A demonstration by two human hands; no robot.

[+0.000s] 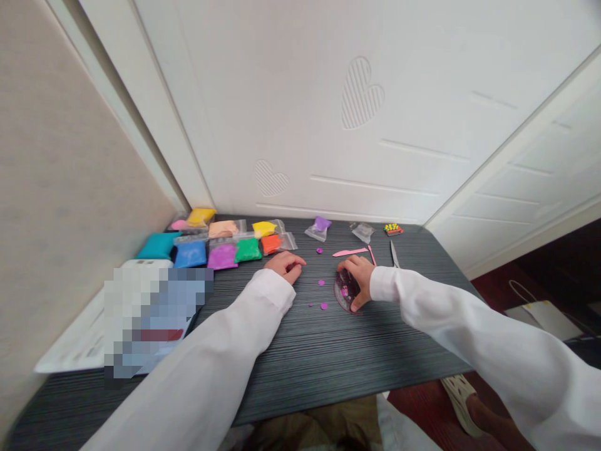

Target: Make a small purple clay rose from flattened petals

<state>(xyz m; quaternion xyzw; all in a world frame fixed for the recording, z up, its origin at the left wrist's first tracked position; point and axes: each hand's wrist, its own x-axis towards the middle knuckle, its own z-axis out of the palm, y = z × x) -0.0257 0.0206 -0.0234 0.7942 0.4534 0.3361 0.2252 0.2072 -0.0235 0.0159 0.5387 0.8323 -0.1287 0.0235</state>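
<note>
My right hand [359, 280] grips a clear round disc [344, 299] by its edges, thumb at the near side and fingers at the far side. The disc is tilted over the table, and pink-purple bits show at it; I cannot tell whether they lie on it or behind it. My left hand [285, 267] rests on the table, loosely curled, a gap between thumb and fingers and nothing held. Between the hands lie small flat purple clay pieces [323, 306], another purple piece [321, 282] and a purple bit with a mark in it [319, 250].
Bags of coloured clay, such as green [248, 250] and blue [190, 254], line the table's back left. Beyond my right hand lie a pink knife-shaped tool [350, 252], scissors [394, 254], a clear bag [362, 232] and a small yellow-and-red object [393, 229]. A blurred-out device [159, 319] is at left.
</note>
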